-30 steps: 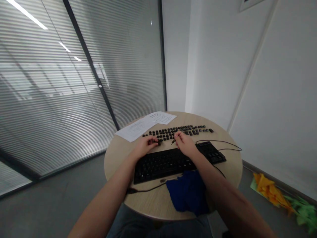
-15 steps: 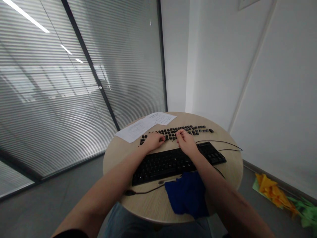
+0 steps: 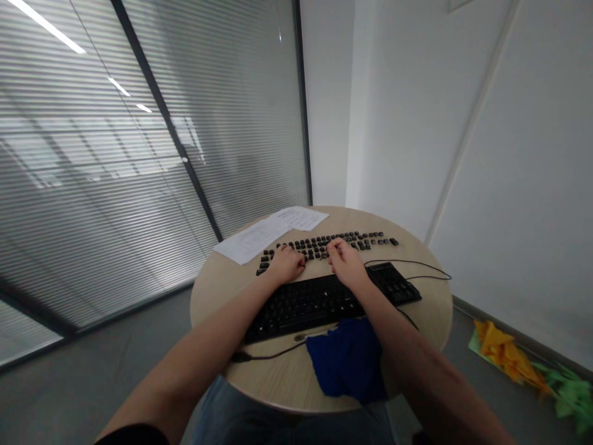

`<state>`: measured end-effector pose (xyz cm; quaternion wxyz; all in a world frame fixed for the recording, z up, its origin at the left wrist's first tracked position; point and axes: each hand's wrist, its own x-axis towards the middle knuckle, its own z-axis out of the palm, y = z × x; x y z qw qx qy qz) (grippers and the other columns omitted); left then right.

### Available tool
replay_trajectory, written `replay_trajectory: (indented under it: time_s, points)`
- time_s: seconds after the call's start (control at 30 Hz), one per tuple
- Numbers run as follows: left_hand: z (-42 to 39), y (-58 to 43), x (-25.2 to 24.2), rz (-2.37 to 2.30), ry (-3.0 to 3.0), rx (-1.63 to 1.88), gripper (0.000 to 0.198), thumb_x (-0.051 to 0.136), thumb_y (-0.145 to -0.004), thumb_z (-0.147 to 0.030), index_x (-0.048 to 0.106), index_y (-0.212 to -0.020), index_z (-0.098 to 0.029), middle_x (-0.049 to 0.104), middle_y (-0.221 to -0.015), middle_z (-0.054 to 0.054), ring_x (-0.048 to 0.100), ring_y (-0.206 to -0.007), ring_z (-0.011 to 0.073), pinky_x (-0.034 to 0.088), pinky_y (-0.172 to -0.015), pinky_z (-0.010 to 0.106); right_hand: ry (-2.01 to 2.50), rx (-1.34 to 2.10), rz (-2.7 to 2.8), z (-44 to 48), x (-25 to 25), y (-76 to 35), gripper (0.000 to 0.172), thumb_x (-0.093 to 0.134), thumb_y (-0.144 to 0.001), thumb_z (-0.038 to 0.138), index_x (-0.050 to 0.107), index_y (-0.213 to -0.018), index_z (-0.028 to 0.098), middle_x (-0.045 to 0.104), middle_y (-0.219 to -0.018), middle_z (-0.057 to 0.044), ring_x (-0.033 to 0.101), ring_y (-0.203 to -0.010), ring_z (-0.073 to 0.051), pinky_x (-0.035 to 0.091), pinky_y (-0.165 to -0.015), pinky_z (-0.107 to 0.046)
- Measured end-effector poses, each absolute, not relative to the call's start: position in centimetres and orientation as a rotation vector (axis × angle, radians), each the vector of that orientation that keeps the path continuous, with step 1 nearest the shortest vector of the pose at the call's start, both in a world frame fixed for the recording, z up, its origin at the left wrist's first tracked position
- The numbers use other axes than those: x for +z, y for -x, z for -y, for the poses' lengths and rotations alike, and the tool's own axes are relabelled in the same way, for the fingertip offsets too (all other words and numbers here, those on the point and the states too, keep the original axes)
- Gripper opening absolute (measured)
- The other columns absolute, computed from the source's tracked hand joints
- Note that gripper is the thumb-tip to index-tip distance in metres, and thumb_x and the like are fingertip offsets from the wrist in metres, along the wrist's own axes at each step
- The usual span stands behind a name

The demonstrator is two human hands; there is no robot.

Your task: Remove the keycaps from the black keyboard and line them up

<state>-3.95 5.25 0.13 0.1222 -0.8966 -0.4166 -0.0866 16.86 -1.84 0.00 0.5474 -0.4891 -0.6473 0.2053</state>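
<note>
Rows of loose black keycaps (image 3: pixel 319 247) lie across the far half of the round table. My left hand (image 3: pixel 286 264) rests among the keycaps at the left with its fingers curled in; what they hold, if anything, is too small to make out. To its right, my right hand (image 3: pixel 346 264) pinches thumb and fingertips together over the nearest row, and the thing in that pinch is hidden. Below both hands lies a black keyboard (image 3: pixel 301 305), partly covered by my right forearm. A crumpled blue cloth (image 3: pixel 345 358) sits in front of the keyboard.
White printed sheets (image 3: pixel 252 241) lie at the table's (image 3: pixel 273 383) far left. A black cable (image 3: pixel 430 266) loops over the right side, and a plug end (image 3: pixel 241 357) sits near the front edge. Orange and green crumpled material (image 3: pixel 504 352) lies on the floor by the wall.
The view has shifted slightly. My left hand's fingers have moved a little over the keycaps; my right hand keeps its pinch in nearly the same place.
</note>
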Motion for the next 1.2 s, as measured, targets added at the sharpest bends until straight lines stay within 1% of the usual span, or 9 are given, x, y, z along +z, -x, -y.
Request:
replay_trajectory:
  time_s: [0.17,0.3,0.4,0.47,0.57,0.63,0.7,0.87,1.2]
  points:
    - [-4.1,5.2,2.4,1.26,2.566,-0.44,0.01,0.067,-0.083,-0.032,0.071,-0.086,-0.023,0.074,-0.092,0.005,0.063,-0.095,0.0255,0.043,-0.09,0.039,1.145,0.512,1.519,1.7,-0.2,-17.0,0.031,0.044,-0.095,0.052,0.055,-0.09,0.024,0.059,-0.058,0.003,0.055,-0.048,-0.016,0.041,-0.048,-0.024]
    - [-2.4,7.7,4.1,1.467,2.569,-0.684,0.017,0.06,-0.088,-0.034,0.071,-0.085,-0.021,0.073,-0.086,0.004,0.064,-0.082,0.0212,0.045,-0.078,0.032,1.121,0.588,1.507,1.9,-0.3,-16.9,0.031,0.046,-0.094,0.053,0.055,-0.089,0.023,0.058,-0.058,0.004,0.055,-0.048,-0.014,0.041,-0.047,-0.023]
    - [-0.9,9.4,3.6,1.606,2.681,-0.764,0.023,0.058,-0.089,-0.039,0.071,-0.081,-0.021,0.07,-0.077,0.0,0.062,-0.07,0.0178,0.044,-0.067,0.028,1.121,0.721,1.497,2.3,-0.1,-16.6,0.03,0.046,-0.094,0.052,0.053,-0.087,0.023,0.056,-0.057,0.006,0.054,-0.044,-0.012,0.04,-0.045,-0.021]
    - [-0.1,10.1,2.5,1.638,2.722,-0.815,0.023,0.057,-0.089,-0.038,0.07,-0.081,-0.021,0.069,-0.075,0.0,0.061,-0.068,0.0167,0.043,-0.065,0.028,1.119,0.849,1.489,2.8,0.1,-16.3,0.031,0.044,-0.094,0.052,0.052,-0.087,0.023,0.052,-0.052,0.008,0.051,-0.04,-0.011,0.037,-0.041,-0.02]
    - [0.6,10.4,0.5,1.615,2.735,-0.901,0.02,0.056,-0.09,-0.033,0.069,-0.081,-0.02,0.068,-0.077,0.001,0.06,-0.071,0.0165,0.044,-0.068,0.028,1.135,0.994,1.518,3.8,0.8,-15.6,0.031,0.041,-0.094,0.051,0.051,-0.086,0.023,0.039,-0.04,0.012,0.044,-0.033,-0.011,0.034,-0.038,-0.018]
    - [0.7,10.4,-0.4,1.563,2.755,-0.913,0.018,0.057,-0.089,-0.031,0.068,-0.08,-0.019,0.068,-0.079,0.002,0.06,-0.074,0.0172,0.045,-0.071,0.029,1.158,1.035,1.552,4.6,1.3,-14.9,0.028,0.04,-0.094,0.047,0.05,-0.085,0.023,0.035,-0.037,0.013,0.042,-0.031,-0.011,0.037,-0.039,-0.019]
    - [0.7,10.3,-0.8,1.506,2.783,-0.894,0.018,0.058,-0.089,-0.031,0.069,-0.081,-0.019,0.068,-0.08,0.003,0.06,-0.077,0.0182,0.045,-0.074,0.03,1.181,1.041,1.612,5.5,1.7,-14.2,0.025,0.04,-0.095,0.044,0.05,-0.085,0.023,0.038,-0.038,0.012,0.045,-0.032,-0.011,0.039,-0.041,-0.019]
    - [0.7,9.7,-1.2,1.371,2.877,-0.893,0.017,0.06,-0.088,-0.031,0.071,-0.082,-0.02,0.072,-0.087,0.004,0.062,-0.085,0.0198,0.046,-0.082,0.032,1.275,0.958,1.8,7.4,0.1,-13.6,0.023,0.041,-0.096,0.041,0.051,-0.086,0.022,0.046,-0.041,0.009,0.05,-0.036,-0.012,0.035,-0.04,-0.019]
    - [1.2,9.3,-1.6,1.241,2.951,-0.788,0.015,0.065,-0.087,-0.033,0.072,-0.09,-0.02,0.069,-0.097,0.005,0.062,-0.097,0.0217,0.046,-0.092,0.034,1.301,0.914,1.486,7.4,-3.7,-14.4,0.027,0.041,-0.092,0.05,0.044,-0.083,0.025,0.033,-0.037,0.014,0.041,-0.029,-0.012,0.033,-0.034,-0.02]
